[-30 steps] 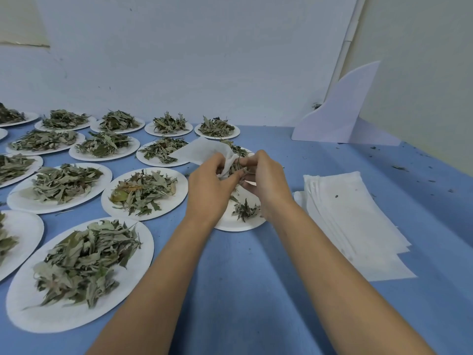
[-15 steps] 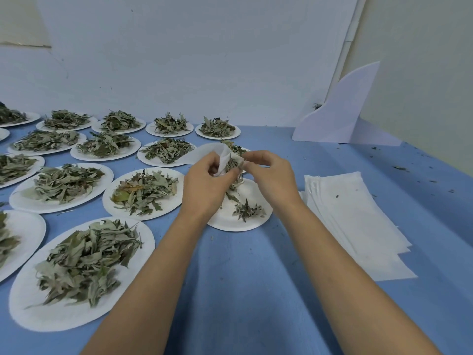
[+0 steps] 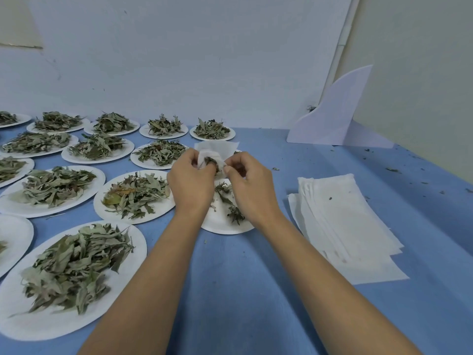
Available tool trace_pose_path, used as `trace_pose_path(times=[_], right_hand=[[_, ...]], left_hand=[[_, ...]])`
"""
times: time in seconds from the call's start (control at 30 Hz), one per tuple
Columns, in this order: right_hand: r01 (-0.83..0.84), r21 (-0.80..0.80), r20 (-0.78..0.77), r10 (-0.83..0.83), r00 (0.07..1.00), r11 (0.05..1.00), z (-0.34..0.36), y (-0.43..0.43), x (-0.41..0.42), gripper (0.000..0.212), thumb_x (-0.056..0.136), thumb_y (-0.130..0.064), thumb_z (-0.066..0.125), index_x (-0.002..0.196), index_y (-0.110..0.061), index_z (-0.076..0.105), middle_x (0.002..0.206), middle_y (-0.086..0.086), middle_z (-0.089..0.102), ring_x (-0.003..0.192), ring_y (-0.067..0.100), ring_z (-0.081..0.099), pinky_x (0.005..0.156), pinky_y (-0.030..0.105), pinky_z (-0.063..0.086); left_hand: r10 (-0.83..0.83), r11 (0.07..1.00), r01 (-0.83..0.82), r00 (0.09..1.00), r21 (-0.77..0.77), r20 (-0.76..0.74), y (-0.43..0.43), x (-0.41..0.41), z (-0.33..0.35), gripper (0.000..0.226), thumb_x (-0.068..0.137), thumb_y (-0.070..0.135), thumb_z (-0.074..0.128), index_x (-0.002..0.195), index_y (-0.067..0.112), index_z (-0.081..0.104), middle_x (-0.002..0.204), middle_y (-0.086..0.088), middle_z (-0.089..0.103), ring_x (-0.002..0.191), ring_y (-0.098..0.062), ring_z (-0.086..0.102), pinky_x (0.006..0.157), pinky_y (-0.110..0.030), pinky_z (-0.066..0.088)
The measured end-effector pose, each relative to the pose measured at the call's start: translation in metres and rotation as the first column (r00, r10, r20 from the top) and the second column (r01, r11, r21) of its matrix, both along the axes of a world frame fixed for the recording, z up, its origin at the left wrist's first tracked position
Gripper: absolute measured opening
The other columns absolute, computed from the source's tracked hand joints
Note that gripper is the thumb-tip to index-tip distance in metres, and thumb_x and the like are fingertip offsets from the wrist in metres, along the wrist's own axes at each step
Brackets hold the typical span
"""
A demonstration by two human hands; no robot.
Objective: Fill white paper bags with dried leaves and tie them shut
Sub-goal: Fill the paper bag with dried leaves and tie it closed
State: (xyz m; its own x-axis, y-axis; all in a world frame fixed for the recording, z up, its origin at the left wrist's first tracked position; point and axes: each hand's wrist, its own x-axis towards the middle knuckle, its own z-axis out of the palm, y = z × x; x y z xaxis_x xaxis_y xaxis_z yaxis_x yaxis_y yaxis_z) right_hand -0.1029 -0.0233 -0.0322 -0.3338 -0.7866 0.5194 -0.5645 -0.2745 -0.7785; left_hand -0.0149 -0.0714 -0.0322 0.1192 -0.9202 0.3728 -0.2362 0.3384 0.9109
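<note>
We've got the paper bag [image 3: 217, 149] held just above the plate [image 3: 222, 224] with a few scraps on it. Left hand [image 3: 190, 187] and right hand [image 3: 252, 190] both pinch its mouth with curled fingers. Dried leaves [image 3: 211, 161] poke out, and the spare bags [image 3: 343, 226] lie to the right.

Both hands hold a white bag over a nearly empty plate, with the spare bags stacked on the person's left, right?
No: the head view shows the spare bags stacked on the person's right, not the left. The rest holds.
</note>
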Motion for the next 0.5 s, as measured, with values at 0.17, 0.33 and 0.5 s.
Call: trace_pose_path(times=[0.17,0.33,0.5], right_hand=[[-0.039,-0.001,0.024,0.039,0.999,0.999,-0.001,0.001,0.0,0.022,0.088,-0.007,0.056,0.077,-0.027,0.055,0.075,-0.017,0.058,0.071,-0.006,0.052,0.065,0.006,0.037],[0.01,-0.014,0.103,-0.008,0.995,1.0,0.0,0.0,0.003,0.023,0.091,-0.01,0.054,0.079,-0.03,0.054,0.081,-0.006,0.065,0.077,0.01,0.064,0.074,0.026,0.052],[0.014,0.002,0.31,-0.014,0.951,1.0,0.004,-0.003,-0.001,0.021,0.093,-0.007,0.053,0.081,-0.024,0.058,0.079,-0.007,0.064,0.066,0.009,0.068,0.073,0.032,0.059]], left_hand=[[0.101,0.995,-0.101,0.994,-0.008,0.032,-0.006,-0.008,0.004,0.024,0.081,-0.003,0.05,0.062,0.01,0.043,0.058,0.0,0.041,0.057,-0.018,0.032,0.044,-0.021,0.027],[0.055,0.998,-0.055,0.998,0.023,-0.011,-0.009,-0.004,0.005,0.013,0.08,0.01,0.067,0.076,0.004,0.056,0.062,0.001,0.049,0.06,-0.018,0.043,0.047,-0.018,0.031],[-0.208,0.952,0.247,0.955,0.182,-0.209,-0.001,0.008,0.0,0.022,0.08,0.025,0.071,0.077,0.016,0.052,0.078,-0.007,0.058,0.072,-0.02,0.064,0.081,-0.045,0.057]])
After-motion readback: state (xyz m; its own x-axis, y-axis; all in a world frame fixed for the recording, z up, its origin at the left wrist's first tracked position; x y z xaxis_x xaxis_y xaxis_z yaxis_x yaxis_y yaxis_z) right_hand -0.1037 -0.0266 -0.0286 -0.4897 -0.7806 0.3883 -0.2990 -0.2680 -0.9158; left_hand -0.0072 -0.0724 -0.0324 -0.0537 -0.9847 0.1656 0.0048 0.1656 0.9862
